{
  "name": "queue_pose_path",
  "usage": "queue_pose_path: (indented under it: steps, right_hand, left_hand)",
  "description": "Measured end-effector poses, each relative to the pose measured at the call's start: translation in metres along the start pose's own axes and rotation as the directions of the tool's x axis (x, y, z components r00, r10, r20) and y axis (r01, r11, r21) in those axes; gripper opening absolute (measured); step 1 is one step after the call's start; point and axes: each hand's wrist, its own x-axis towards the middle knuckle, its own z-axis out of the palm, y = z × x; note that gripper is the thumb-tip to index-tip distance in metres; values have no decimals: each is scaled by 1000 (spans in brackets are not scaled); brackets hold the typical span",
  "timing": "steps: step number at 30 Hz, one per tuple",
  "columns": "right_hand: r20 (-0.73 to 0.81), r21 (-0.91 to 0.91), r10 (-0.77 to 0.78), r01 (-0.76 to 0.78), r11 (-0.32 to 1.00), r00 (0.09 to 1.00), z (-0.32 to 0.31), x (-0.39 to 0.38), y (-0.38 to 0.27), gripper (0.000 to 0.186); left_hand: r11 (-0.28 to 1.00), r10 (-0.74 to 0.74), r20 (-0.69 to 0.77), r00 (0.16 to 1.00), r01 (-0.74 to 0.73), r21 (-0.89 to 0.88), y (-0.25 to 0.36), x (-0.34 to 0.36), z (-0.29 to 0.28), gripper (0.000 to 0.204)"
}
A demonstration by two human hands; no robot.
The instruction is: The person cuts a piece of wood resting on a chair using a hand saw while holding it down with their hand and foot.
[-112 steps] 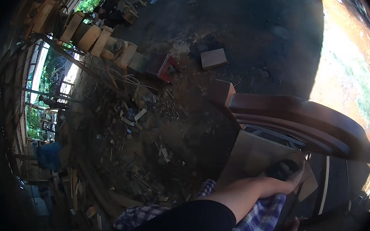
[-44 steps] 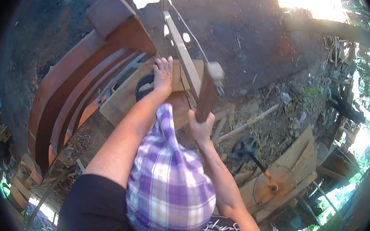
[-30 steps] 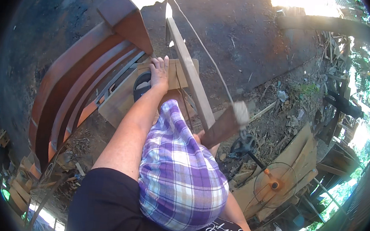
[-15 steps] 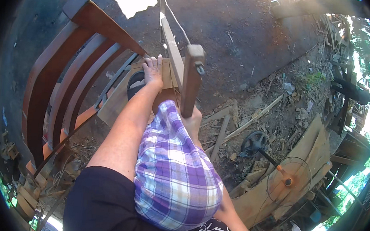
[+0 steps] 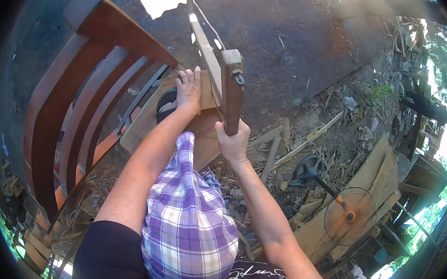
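My right hand (image 5: 235,140) is wrapped around the lower end of the upright wooden arm of a frame saw (image 5: 230,101). The saw's long bar and a thin cord stretch away from me toward the far side. My left hand (image 5: 189,91) lies with fingers extended on a flat wooden board (image 5: 211,89), close to the end of a brown slatted chair part (image 5: 137,33). Beside that hand a foot in a dark sandal (image 5: 166,103) rests on the wood. Where the saw blade meets the wood is hard to make out.
A purple and white plaid cloth (image 5: 191,210) hangs in front of me between my arms. To the right, a fan with an orange hub (image 5: 349,216) lies by broad planks (image 5: 325,242). Wood scraps and a long strip (image 5: 310,136) litter the dirt ground.
The plaid cloth has swung left, uncovering my right hand and forearm. The saw has shifted slightly up and left in view. My left hand stays on the board.
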Motion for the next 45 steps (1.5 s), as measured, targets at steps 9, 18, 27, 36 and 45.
queue_pose_path:
  steps: [9, 18, 27, 36, 45]
  right_hand:
    - [159, -103, -84, 102, 989, 984, -5, 1, 0, 18]
    - [145, 16, -18, 16, 1000, 989, 0, 19, 1, 19]
    - [219, -29, -239, 252, 967, 946, 8, 35, -14, 16]
    - [262, 20, -175, 176, 984, 949, 11, 27, -31, 18]
    - [301, -84, -58, 88, 993, 952, 4, 32, -16, 27]
  left_hand:
    - [1000, -14, -144, 990, 13, -6, 13, 20, 34, 65]
    - [961, -273, -336, 901, 272, -52, 12, -1, 23, 61]
    - [983, 59, -328, 943, -112, -145, -17, -76, 16, 69]
    - [786, -240, -343, 908, -26, -618, -53, -67, -30, 68]
    - [743, -375, -200, 905, 164, -648, -46, -13, -14, 77]
